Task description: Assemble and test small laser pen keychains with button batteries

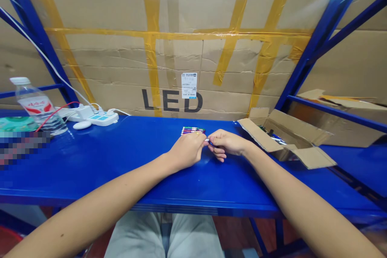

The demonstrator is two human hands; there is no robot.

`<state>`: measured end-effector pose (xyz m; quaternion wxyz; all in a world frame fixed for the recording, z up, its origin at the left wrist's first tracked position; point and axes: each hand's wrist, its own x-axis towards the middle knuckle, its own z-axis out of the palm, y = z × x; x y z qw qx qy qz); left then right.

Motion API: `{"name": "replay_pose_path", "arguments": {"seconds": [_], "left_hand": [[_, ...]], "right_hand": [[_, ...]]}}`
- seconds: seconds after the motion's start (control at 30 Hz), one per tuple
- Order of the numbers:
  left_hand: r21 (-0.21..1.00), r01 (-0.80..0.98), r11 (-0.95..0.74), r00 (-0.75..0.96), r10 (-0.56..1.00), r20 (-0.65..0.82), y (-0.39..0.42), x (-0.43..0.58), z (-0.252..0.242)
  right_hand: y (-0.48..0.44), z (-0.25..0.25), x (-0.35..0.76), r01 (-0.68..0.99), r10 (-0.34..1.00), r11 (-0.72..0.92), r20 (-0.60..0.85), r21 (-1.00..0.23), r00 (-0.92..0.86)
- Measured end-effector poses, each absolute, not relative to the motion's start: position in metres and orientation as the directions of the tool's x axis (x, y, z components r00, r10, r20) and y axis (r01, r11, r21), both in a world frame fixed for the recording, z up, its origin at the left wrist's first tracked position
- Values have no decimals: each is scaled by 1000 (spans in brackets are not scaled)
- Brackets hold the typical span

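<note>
- While both hands meet in the head view, the left hand (189, 149) and right hand (222, 142) pinch a small shiny piece (211, 142) between them, apparently so each steadies the other.
- Just beyond the left hand, slim metallic tubes (192, 130) lie side by side on the blue surface (121, 157), probably for easy reach.
- Right of the right hand, an open cardboard box (294, 127) has its flaps spread, seemingly leaving its contents accessible.
- Well left of the left hand stands a bottle (39, 107), likely out of the way.
</note>
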<state>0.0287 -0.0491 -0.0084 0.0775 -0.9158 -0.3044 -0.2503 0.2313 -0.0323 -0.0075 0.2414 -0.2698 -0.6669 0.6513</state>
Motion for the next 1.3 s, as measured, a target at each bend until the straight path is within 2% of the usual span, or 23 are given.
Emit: {"name": "replay_pose_path", "arguments": {"seconds": [0.3, 0.4, 0.5, 0.63, 0.87, 1.07, 1.3], "left_hand": [[-230, 608, -760, 725, 412, 552, -48, 28, -6], [-262, 623, -738, 720, 409, 561, -48, 29, -6], [-237, 644, -727, 703, 439, 559, -50, 31, -6], [-155, 647, -747, 684, 478, 552, -52, 33, -6], [128, 657, -743, 616, 627, 477, -50, 33, -4], [296, 566, -770, 639, 636, 432, -50, 27, 3], [592, 401, -699, 634, 678, 371, -52, 28, 12]], "right_hand": [[-33, -8, 227, -20, 688, -126, -72, -992, -722], [-33, -7, 226, -54, 688, -119, -43, -991, -724], [-34, -6, 227, -43, 673, -73, -17, -996, -739], [-33, -3, 229, 56, 697, 29, -20, -998, -716], [-32, 0, 232, 191, 741, 220, 37, -957, -671], [-33, 2, 234, 265, 737, 295, 42, -918, -674], [-37, 17, 238, 338, 735, 376, 55, -863, -676]]}}
